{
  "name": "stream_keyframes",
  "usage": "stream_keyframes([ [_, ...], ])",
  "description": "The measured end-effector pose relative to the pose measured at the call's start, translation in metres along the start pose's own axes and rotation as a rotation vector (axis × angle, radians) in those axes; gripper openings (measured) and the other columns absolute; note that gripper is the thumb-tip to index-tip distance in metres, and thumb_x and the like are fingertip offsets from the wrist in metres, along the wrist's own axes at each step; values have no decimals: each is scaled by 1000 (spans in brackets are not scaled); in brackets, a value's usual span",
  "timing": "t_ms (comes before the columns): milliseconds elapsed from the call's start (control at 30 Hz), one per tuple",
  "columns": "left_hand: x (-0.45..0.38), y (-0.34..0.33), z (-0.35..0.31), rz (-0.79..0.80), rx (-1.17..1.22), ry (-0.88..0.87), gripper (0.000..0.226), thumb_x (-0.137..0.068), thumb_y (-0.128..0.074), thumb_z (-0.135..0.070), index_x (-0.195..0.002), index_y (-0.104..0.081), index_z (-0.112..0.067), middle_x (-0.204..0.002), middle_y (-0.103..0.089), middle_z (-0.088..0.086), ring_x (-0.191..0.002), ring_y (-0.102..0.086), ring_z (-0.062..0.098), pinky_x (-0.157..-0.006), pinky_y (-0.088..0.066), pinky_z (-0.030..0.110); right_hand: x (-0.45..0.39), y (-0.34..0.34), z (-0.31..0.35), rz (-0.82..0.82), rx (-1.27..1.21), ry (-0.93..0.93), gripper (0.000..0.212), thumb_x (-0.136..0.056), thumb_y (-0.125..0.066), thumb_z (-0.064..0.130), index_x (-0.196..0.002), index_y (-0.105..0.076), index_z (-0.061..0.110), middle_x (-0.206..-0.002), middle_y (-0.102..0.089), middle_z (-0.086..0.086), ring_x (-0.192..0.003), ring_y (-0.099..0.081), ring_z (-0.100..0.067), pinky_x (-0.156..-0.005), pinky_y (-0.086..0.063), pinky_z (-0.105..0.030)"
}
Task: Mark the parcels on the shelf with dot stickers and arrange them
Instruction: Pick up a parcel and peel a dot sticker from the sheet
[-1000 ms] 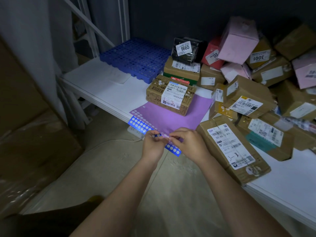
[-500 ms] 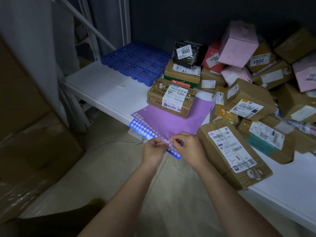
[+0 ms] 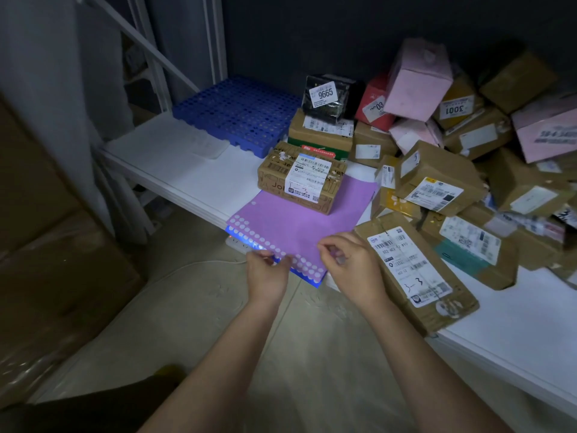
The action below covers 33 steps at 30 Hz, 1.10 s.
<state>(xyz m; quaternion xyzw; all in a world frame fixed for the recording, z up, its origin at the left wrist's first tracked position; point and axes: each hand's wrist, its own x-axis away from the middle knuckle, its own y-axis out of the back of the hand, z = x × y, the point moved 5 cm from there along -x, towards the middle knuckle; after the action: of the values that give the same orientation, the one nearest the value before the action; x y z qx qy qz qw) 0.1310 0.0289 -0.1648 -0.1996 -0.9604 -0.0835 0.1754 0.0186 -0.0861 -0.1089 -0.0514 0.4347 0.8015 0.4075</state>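
Purple dot-sticker sheet lies flat at the front edge of the white shelf, its near corner hanging past the edge over a blue sticker sheet underneath. Left hand pinches the purple sheet's near edge, fingers curled on it. Right hand sits just above the sheet's right front corner, thumb and fingertips pinched together; whether a sticker is between them cannot be told. Patterned brown cardboard parcel with white label rests on the sheet's back part. Long brown parcel marked 3-3 lies at the shelf's front edge, just beside the right hand. Jumbled pile of brown and pink parcels fills the shelf's right side. Blue plastic grid pallet sits at the back left corner.
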Motion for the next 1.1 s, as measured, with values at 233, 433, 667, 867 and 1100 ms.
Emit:
stream_keyframes([
  [233,50,-52,-47,166,-297,-395,17,-82,-69,-16,-96,-60,-19,-101,-56,2,-104,-51,33,-98,-40,43,31,116,-25,-210,128,-152,7,-84,-71,10,-89,-74,13,-88,-64,6,-74,-59,-5,-68,-44,-8],
  [433,121,-112,-61,400,-618,-719,39,-87,-62,-32,-125,-56,-23,-134,-43,1,-126,-30,22,-101,-27,28,64,177,-65,-188,283,-250,5,-84,-70,8,-85,-75,10,-84,-68,0,-69,-62,-14,-64,-44,-9],
  [667,136,-132,-33,492,-879,-737,62,-85,-59,-52,-138,-40,-25,-149,-22,-1,-139,-13,19,-109,-18,33,74,175,-79,-70,364,-166,5,-85,-70,9,-86,-74,9,-83,-67,-4,-67,-64,-18,-60,-55,-33],
  [867,135,-131,-29,465,-917,-750,64,-85,-57,-55,-139,-39,-28,-151,-20,-3,-141,-11,16,-110,-20,35,71,170,-71,163,529,1,6,-85,-66,6,-86,-71,10,-88,-63,-6,-70,-64,-29,-53,-51,-36],
  [1100,133,-132,-27,458,-945,-760,65,-85,-55,-57,-140,-37,-29,-152,-20,-4,-142,-11,16,-110,-23,38,78,182,-79,237,382,-82,24,-86,-63,7,-104,-75,18,-108,-66,5,-82,-66,-16,-67,-48,-23],
])
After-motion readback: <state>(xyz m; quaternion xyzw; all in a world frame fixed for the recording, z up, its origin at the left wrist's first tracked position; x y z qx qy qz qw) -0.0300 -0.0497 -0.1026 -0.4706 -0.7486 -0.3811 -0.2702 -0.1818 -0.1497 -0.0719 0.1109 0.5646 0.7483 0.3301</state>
